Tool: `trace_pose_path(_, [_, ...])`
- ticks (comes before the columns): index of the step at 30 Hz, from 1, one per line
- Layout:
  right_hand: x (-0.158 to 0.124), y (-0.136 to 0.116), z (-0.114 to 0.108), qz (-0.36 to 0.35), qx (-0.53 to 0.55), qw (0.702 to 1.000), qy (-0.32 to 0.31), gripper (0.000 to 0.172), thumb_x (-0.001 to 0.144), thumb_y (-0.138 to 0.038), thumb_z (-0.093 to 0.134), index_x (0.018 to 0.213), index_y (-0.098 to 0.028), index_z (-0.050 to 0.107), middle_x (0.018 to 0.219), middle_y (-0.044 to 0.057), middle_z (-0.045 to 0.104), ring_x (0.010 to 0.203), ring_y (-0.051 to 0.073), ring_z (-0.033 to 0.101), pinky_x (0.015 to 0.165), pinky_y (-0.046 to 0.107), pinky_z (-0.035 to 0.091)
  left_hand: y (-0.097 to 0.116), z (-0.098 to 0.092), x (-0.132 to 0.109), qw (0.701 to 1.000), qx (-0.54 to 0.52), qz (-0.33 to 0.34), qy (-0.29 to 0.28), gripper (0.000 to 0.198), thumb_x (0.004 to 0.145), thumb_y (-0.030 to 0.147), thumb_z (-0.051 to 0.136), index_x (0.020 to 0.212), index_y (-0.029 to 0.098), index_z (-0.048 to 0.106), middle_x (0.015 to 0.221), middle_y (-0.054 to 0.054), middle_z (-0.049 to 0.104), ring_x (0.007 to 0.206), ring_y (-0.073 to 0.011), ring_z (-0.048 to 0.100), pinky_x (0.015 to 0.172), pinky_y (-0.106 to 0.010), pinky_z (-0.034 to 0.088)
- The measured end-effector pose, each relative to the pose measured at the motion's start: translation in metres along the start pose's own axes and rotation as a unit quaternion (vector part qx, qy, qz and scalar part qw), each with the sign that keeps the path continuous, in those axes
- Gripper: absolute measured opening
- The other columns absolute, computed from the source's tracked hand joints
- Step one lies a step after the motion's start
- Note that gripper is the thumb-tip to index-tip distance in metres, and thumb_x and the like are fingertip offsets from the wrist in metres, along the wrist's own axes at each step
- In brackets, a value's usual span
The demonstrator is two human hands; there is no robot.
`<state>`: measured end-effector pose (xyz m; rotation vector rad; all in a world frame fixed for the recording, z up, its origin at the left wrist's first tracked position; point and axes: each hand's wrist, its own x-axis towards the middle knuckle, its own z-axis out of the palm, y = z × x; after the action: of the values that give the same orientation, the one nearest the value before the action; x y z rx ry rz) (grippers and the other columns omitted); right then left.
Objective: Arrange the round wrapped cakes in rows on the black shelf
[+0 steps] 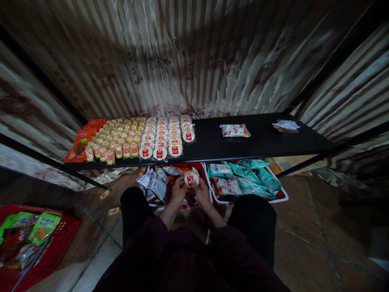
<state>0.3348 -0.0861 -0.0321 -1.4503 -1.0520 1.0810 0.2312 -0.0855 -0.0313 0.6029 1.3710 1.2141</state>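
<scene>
Between my two hands is a round, pale wrapped cake [191, 177] with a red label, held above a red basket [203, 178]. My left hand [179, 190] closes its fingers on the cake's left edge. My right hand [201, 192] grips its right side from below. Blue-and-white snack packets [157, 185] lie in the basket to the left of my hands. On the black shelf [206, 142] just beyond, matching round wrapped cakes [160, 153] stand in several columns, with the rightmost column shorter.
Small yellow wrapped cakes [118, 151] and orange packets [79, 145] fill the shelf's left end. Two packets [235, 130] lie farther right. A second basket [284, 196] holds teal packets [245, 172]. Another red basket [65, 239] stands at left. Two small packets [114, 211] lie on the floor.
</scene>
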Motion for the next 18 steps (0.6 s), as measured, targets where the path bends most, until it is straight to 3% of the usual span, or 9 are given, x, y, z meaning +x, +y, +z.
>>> trace_pose_path(7, [0.008,0.002,-0.003,0.003,0.032,0.999,-0.021,0.052,0.077,-0.055,0.054,0.118,-0.022,0.059,0.105,0.006,0.069,0.095,0.023,0.063,0.084,0.037,0.051,0.004,0.006,0.013,0.998,0.026,0.058,0.019,0.039,0.066,0.006,0.064,0.103,0.016,0.062,0.084,-0.004,0.067,0.075,-0.0112,0.062,0.076,-0.025,0.049])
trace_pose_path(18, [0.032,-0.012,-0.014,-0.013,0.063,0.998,0.011,0.055,0.076,-0.052,0.057,0.121,-0.02,0.056,0.119,0.01,0.062,0.102,0.023,0.061,0.088,0.04,0.05,0.029,0.019,0.021,0.989,0.085,0.124,0.017,0.034,0.069,0.004,0.058,0.1,0.017,0.063,0.091,-0.004,0.066,0.079,-0.0114,0.062,0.075,-0.025,0.049])
